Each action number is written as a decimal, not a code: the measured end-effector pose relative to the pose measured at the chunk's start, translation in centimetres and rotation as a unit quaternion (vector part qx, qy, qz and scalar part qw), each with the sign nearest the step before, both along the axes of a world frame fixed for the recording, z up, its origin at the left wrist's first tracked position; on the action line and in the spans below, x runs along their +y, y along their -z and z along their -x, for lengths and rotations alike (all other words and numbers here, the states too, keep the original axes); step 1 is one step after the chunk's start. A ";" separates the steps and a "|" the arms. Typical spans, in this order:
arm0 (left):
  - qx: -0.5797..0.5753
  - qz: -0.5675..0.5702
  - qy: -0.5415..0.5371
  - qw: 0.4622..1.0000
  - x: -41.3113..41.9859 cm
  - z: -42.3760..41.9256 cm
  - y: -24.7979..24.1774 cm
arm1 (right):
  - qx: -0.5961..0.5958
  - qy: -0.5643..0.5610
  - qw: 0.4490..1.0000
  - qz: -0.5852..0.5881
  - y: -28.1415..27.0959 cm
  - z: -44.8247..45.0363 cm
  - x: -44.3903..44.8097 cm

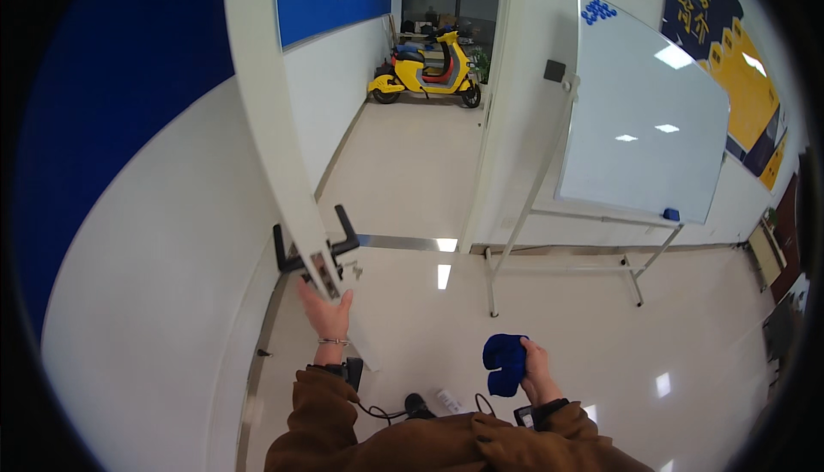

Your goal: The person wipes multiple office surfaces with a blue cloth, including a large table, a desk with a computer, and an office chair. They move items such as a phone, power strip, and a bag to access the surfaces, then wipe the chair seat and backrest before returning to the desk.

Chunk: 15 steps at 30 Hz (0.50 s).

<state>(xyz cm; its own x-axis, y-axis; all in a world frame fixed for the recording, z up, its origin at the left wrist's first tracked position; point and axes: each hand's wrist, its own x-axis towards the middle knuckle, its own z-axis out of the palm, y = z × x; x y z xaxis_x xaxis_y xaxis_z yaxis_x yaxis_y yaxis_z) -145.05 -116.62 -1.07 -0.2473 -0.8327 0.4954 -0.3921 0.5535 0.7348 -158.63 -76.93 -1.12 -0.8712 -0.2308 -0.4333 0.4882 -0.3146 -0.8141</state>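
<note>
An open white door (273,144) stands edge-on at the left, with black lever handles (347,230) on both faces and a latch plate (324,272) in its edge. Keys (356,270) hang beside the lock. My left hand (327,314) is at the door's edge just below the latch plate, thumb and fingers apart on either side; whether it grips the door is hard to tell. In my right hand (539,369) is a dark blue cloth (505,364), folded and hanging over the glossy floor, away from the door.
A whiteboard (644,111) on a wheeled metal stand (515,247) stands at the right, with a blue eraser (671,214) on its ledge. Past the doorway is a yellow electric scooter (412,73). A door stop (264,353) sits by the left wall. A cable (380,413) runs near my shoe (417,404).
</note>
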 end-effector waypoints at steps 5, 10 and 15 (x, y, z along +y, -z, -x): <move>0.117 -0.078 -0.038 0.989 -2.6 2.1 3.2 | 0.017 -0.030 0.999 -0.016 -1.1 7.3 -6.8; 0.049 -0.127 0.009 0.991 -3.4 -0.6 2.7 | -0.054 -0.101 0.993 -0.005 0.7 13.9 -15.4; 0.241 -0.158 0.081 0.954 -1.9 -2.1 -0.7 | -0.024 -0.190 0.979 -0.073 2.9 20.0 -26.6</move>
